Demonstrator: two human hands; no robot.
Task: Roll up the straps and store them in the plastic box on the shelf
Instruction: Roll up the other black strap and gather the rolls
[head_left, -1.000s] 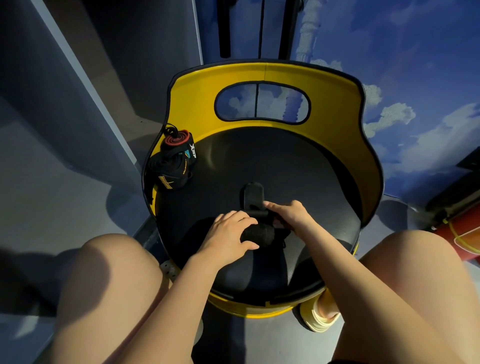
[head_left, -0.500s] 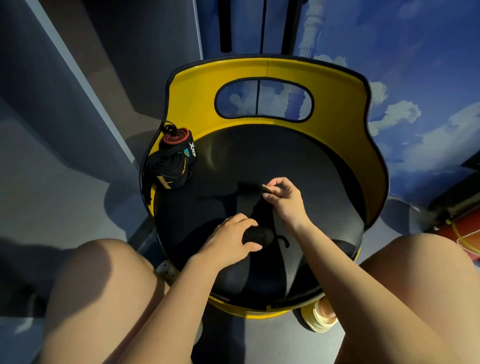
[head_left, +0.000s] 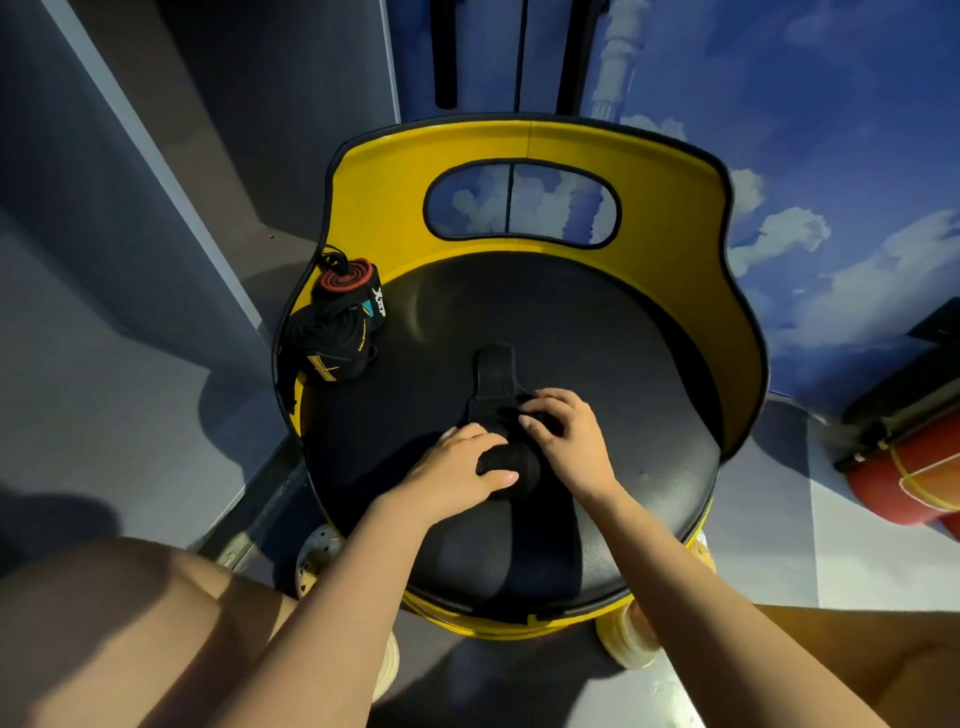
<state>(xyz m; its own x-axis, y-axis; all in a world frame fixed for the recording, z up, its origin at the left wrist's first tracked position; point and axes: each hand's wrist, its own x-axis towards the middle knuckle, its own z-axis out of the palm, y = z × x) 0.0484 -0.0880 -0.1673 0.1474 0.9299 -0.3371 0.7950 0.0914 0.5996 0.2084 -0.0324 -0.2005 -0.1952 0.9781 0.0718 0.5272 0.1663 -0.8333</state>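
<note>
Black seat (head_left: 597, 364), "XIIP" roll (head_left: 347, 296)

A round black padded seat (head_left: 597, 364) sits inside a bright yellow curved backrest with black edging (head_left: 675, 208). On it lie a plain black fabric strap (head_left: 496, 379) and black rolled straps with yellow lettering and a red spiral end (head_left: 337, 322). Behind is a blue wall painted with white clouds (head_left: 831, 156).

Black strap on black seat, half lost under both hands

The left hand (head_left: 457, 470) and right hand (head_left: 563, 441) cover most of the black strap (head_left: 493, 379), so its rolled part (head_left: 511, 470) perhaps ends beneath the palms. Lettering on the rolled straps (head_left: 337, 327) is too small to read. The red cylinder (head_left: 914, 478) is cut off by the right edge.
</note>
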